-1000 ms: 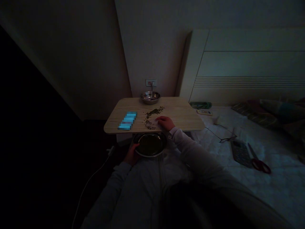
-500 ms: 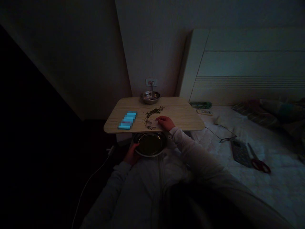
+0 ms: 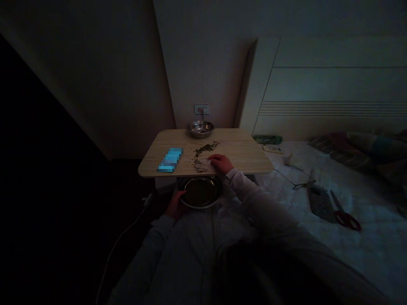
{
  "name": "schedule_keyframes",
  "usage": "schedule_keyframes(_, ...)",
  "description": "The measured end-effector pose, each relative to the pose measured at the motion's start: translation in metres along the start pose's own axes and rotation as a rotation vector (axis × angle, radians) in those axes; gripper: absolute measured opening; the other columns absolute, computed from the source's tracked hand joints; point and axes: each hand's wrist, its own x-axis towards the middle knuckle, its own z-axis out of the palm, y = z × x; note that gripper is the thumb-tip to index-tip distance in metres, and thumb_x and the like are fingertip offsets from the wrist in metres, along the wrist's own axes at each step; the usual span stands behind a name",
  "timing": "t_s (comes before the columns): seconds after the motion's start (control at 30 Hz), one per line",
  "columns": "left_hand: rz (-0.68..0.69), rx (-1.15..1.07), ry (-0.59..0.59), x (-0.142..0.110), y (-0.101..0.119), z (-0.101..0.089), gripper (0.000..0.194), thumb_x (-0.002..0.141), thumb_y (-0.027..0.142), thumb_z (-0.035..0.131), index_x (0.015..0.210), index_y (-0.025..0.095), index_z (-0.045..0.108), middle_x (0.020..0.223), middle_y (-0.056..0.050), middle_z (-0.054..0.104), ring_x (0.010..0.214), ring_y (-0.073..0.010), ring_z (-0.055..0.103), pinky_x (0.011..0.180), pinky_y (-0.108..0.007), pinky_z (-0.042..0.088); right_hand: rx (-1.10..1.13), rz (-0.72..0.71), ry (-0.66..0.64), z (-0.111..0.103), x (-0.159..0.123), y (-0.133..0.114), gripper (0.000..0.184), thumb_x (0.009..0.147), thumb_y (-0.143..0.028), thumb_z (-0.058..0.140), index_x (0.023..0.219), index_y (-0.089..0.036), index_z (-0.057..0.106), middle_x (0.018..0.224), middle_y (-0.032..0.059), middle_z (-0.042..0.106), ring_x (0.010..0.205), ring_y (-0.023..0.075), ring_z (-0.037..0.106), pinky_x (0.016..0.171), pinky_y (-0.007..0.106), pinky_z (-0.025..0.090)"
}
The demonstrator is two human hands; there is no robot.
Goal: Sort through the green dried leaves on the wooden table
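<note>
My right hand [image 3: 221,163] lies at the near edge of a light wood-grain table [image 3: 241,154], its fingers closed on a white paper slip [image 3: 202,165]. Small dark grains [image 3: 203,151] are scattered in a curved band beside the hand, and some lie on the paper. Below the table edge, my left hand [image 3: 176,203] grips the rim of a shallow steel plate [image 3: 200,191] held near my lap. A steel bowl [image 3: 200,129] stands at the table's far edge. A pixelated blue rectangle [image 3: 170,159] lies left of the grains.
The table backs onto a wall with a socket [image 3: 202,109]. To the right is a bed with a pale quilt [image 3: 365,250], holding red-handled scissors [image 3: 346,220], glasses [image 3: 303,184], a dark patterned object [image 3: 321,204] and a white remote [image 3: 272,149]. A white cable [image 3: 124,237] runs down at left.
</note>
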Motion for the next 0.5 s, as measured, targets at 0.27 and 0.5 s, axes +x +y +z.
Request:
schedule_keyframes(0.27, -0.093, -0.041, 0.095, -0.011, 0.007, 0.017, 0.018, 0.081, 0.011, 0.053, 0.087, 0.016, 0.070, 0.078, -0.008, 0.076, 0.098, -0.0253, 0.071, 0.083, -0.031, 0.057, -0.002, -0.013, -0.031, 0.001, 0.000, 0.002, 0.021, 0.069, -0.012, 0.056, 0.079, -0.016, 0.074, 0.074, -0.0008, 0.069, 0.077, 0.0148, 0.062, 0.080, 0.027, 0.047)
schedule_keyframes(0.5, -0.073, -0.027, 0.031, -0.004, 0.004, 0.012, 0.017, 0.082, 0.014, 0.052, 0.083, 0.014, 0.069, 0.076, -0.011, 0.075, 0.098, -0.0286, 0.071, 0.084, -0.037, 0.058, 0.021, -0.035, -0.016, 0.000, 0.002, 0.005, 0.020, 0.068, -0.015, 0.055, 0.077, -0.018, 0.073, 0.072, -0.0013, 0.069, 0.076, 0.0149, 0.061, 0.080, 0.027, 0.047)
